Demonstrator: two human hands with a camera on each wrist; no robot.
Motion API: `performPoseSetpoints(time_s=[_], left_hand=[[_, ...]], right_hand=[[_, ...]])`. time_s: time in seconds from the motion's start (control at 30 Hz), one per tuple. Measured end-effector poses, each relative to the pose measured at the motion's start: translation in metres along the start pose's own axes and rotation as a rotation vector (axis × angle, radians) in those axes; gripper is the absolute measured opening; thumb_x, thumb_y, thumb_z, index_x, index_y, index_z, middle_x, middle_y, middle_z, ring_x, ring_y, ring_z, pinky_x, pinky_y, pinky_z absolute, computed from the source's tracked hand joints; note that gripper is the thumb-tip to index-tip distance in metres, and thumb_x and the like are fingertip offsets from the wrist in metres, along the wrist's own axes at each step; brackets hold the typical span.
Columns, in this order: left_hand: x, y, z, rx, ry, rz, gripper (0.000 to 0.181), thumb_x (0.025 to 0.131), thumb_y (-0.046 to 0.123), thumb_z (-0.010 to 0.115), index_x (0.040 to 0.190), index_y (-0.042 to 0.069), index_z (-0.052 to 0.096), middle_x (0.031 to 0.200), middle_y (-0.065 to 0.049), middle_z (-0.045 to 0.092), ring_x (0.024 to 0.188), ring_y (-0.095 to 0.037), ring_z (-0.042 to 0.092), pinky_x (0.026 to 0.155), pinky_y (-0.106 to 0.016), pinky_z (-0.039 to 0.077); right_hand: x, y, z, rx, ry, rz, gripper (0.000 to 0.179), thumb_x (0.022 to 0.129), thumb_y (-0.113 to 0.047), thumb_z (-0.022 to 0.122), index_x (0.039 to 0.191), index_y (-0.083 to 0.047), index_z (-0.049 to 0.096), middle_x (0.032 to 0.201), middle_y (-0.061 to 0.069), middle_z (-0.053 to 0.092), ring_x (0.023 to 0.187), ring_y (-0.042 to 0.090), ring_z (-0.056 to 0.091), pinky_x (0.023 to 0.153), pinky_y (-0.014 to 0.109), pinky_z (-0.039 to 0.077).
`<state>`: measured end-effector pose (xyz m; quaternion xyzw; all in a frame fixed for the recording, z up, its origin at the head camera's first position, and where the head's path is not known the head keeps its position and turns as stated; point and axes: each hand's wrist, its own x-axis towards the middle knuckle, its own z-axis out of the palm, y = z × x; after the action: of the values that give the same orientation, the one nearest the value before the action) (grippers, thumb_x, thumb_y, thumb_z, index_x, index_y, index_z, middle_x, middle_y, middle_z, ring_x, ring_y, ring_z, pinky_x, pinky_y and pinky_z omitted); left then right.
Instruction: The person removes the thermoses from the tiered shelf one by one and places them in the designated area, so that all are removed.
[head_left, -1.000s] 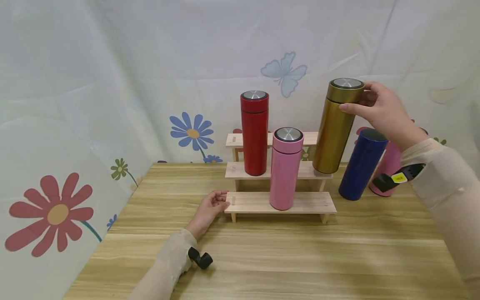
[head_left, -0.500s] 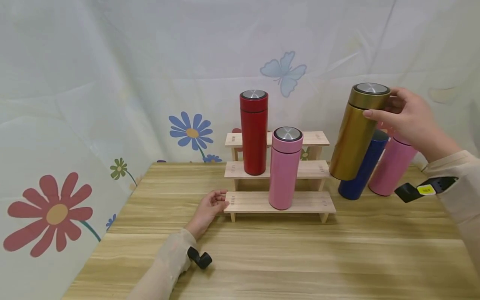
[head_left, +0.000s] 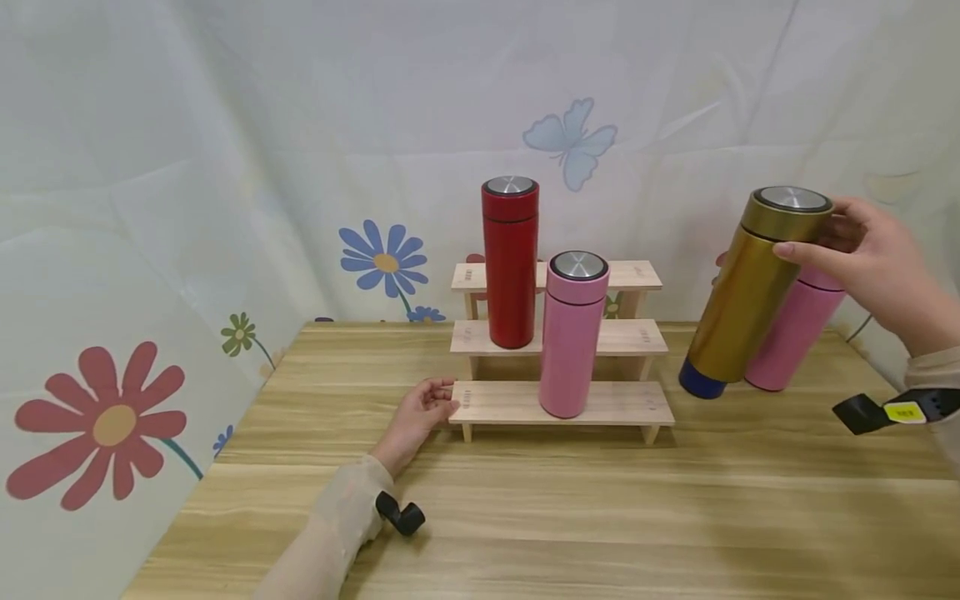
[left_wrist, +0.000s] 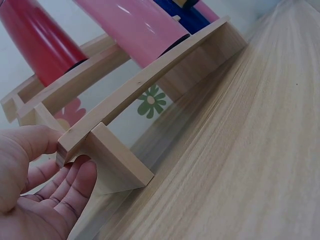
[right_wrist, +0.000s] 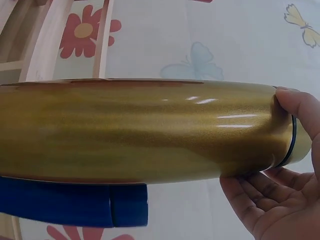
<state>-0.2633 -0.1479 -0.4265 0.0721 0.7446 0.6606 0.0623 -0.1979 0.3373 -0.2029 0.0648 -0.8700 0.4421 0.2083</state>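
My right hand [head_left: 877, 262] grips a gold thermos bottle [head_left: 757, 300] near its lid, thumb on one side and fingers on the other. The bottle leans, its lid to the right, and overlaps a blue thermos [head_left: 702, 383], hiding most of it. In the right wrist view the blue one [right_wrist: 75, 205] shows beside the gold body. My left hand [head_left: 416, 421] pinches the left end of the lowest step of a three-tier wooden stand [head_left: 630, 404], thumb on top and fingers underneath in the left wrist view. A red thermos [head_left: 512, 275] stands on the middle step, a pink thermos [head_left: 570, 358] on the lowest.
Another pink thermos [head_left: 795, 342] stands on the table at the right, partly behind the gold bottle and my right hand. The wood-grain table [head_left: 525, 525] reaches back to a white curtain [head_left: 420, 108] printed with flowers and a butterfly.
The gold thermos has moved with my right hand from over the stand's right end to the right and slightly down, passing in front of the blue one. My left hand stays put.
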Motion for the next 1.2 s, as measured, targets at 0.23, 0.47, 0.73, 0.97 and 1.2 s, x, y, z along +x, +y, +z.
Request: performPoseSetpoints(time_s=[0.23, 0.47, 0.73, 0.97, 1.2], left_hand=[[0.001, -0.001, 0.0, -0.003, -0.004, 0.003, 0.042, 0.09, 0.0, 0.061, 0.131, -0.002, 0.05, 0.106, -0.007, 0.052, 0.089, -0.011, 0.051, 0.068, -0.017, 0.046], [0.0, -0.001, 0.001, 0.005, -0.003, 0.002, 0.042, 0.09, 0.0, 0.06, 0.131, -0.002, 0.05, 0.105, -0.007, 0.052, 0.089, -0.01, 0.051, 0.068, -0.018, 0.047], [-0.001, 0.0, 0.0, 0.007, 0.002, 0.008, 0.042, 0.09, -0.001, 0.06, 0.131, -0.003, 0.05, 0.104, -0.007, 0.052, 0.088, -0.01, 0.051, 0.068, -0.017, 0.047], [0.0, -0.001, -0.001, 0.006, -0.013, 0.007, 0.042, 0.091, 0.0, 0.059, 0.132, -0.003, 0.049, 0.105, -0.007, 0.052, 0.088, -0.01, 0.051, 0.068, -0.017, 0.047], [-0.002, 0.001, 0.0, 0.005, -0.004, 0.0, 0.043, 0.091, 0.001, 0.06, 0.132, -0.002, 0.049, 0.104, -0.007, 0.052, 0.087, -0.01, 0.051, 0.068, -0.017, 0.047]], right_hand=[[-0.013, 0.019, -0.007, -0.069, 0.023, 0.03, 0.042, 0.092, -0.021, 0.065, 0.127, -0.031, 0.044, 0.102, -0.031, 0.049, 0.086, -0.021, 0.049, 0.07, -0.002, 0.039], [-0.026, 0.037, -0.009, -0.148, 0.043, 0.074, 0.05, 0.093, -0.027, 0.063, 0.137, -0.025, 0.041, 0.098, -0.036, 0.043, 0.085, -0.025, 0.044, 0.073, -0.004, 0.035], [-0.04, 0.061, -0.008, -0.153, 0.042, 0.124, 0.069, 0.095, -0.029, 0.059, 0.152, -0.008, 0.025, 0.112, -0.032, 0.042, 0.09, -0.023, 0.038, 0.087, -0.006, 0.031], [-0.051, 0.086, -0.01, -0.152, 0.025, 0.142, 0.067, 0.095, -0.026, 0.059, 0.151, -0.011, 0.026, 0.122, -0.027, 0.045, 0.089, -0.025, 0.037, 0.077, -0.005, 0.035], [-0.054, 0.122, -0.014, -0.137, 0.046, 0.177, 0.063, 0.094, -0.025, 0.062, 0.148, -0.023, 0.03, 0.111, -0.03, 0.047, 0.092, -0.023, 0.04, 0.084, 0.0, 0.037]])
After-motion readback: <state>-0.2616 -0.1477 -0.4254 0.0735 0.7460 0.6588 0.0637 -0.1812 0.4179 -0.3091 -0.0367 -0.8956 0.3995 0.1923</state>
